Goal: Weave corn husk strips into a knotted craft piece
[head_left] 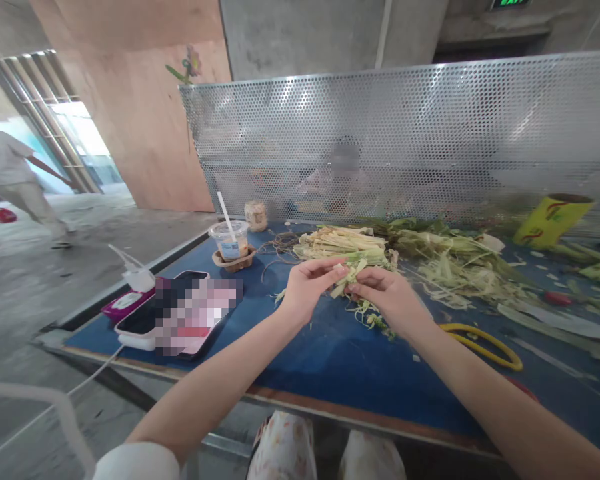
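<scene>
Over the blue tabletop [300,360], both hands meet at a small piece woven or folded from pale green leaf strips [353,277]. My left hand [305,287] pinches it from one side, thumb and forefinger closed. From the other side my right hand [390,297] grips it with curled fingers. Thin shreds and small green sprigs [377,321] hang or lie just below; whether they are joined to the piece I cannot tell. Right behind the hands lies a bundle of pale, husk-like strips [340,241].
A heap of loose husks [440,260] spreads right, near a yellow tube [553,220] and a yellow loop handle [485,347]. Leftward are a drink cup [230,241], a phone [163,303] and a purple packet [127,303]. A perforated metal screen [405,133] stands behind; someone walks far left.
</scene>
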`<state>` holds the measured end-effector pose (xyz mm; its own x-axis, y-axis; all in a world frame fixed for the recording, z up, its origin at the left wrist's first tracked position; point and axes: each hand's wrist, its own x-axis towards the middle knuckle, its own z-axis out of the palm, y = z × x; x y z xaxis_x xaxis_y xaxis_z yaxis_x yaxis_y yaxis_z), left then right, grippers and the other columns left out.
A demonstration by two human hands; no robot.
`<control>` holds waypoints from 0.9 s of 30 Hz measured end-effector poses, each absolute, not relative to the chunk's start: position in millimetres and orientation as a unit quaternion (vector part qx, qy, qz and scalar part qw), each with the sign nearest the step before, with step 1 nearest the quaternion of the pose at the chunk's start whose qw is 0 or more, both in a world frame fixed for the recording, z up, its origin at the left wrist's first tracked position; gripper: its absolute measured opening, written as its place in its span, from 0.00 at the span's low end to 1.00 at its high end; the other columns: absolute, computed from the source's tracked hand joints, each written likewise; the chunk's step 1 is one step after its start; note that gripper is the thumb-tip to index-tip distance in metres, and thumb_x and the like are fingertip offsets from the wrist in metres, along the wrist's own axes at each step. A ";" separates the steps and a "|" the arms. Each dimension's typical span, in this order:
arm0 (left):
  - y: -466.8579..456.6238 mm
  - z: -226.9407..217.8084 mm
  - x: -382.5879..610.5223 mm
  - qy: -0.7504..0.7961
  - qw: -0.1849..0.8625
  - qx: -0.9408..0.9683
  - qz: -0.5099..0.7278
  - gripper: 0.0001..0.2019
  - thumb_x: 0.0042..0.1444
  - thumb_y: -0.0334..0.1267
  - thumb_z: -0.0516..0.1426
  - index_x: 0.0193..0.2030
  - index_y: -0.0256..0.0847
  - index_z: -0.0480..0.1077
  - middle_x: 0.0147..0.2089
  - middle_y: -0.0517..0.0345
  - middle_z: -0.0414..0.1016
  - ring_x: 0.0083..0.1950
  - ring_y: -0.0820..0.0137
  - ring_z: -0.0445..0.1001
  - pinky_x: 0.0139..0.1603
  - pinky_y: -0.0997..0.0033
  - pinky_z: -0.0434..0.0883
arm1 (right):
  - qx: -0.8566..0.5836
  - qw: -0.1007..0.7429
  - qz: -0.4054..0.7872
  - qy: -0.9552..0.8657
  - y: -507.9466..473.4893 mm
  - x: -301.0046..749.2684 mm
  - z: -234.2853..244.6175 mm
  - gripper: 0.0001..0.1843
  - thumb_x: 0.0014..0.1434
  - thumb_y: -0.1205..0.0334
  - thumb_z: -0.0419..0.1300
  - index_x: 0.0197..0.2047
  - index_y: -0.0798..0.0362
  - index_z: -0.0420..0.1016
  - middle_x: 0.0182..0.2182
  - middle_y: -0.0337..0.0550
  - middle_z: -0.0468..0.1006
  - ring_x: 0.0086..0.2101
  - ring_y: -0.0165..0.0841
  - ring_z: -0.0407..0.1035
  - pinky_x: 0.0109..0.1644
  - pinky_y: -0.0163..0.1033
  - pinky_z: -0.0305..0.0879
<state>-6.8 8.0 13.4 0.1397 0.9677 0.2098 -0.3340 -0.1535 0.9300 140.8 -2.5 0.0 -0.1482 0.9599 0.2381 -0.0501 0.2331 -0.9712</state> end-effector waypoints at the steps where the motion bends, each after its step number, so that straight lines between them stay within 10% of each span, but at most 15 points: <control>1: 7.6 13.7 -6.5 0.318 0.559 0.505 0.576 0.11 0.36 0.37 0.65 0.30 0.36 0.75 0.26 0.57 0.75 0.23 0.78 0.67 0.23 0.77 0.63 | -0.379 0.539 0.494 -0.568 -2.6 140.8 -0.8 0.11 0.39 0.59 0.67 0.25 0.53 0.70 0.22 0.38 0.75 0.24 0.29 0.68 0.32 0.37 0.64; 27: 1.5 16.0 -9.6 0.300 0.493 0.604 0.549 0.11 0.40 0.36 0.63 0.33 0.37 0.75 0.29 0.57 0.78 0.27 0.76 0.72 0.27 0.80 0.68 | -0.372 0.524 0.453 -0.618 -6.2 143.6 2.1 0.11 0.45 0.56 0.63 0.30 0.54 0.73 0.22 0.38 0.71 0.24 0.27 0.64 0.29 0.34 0.62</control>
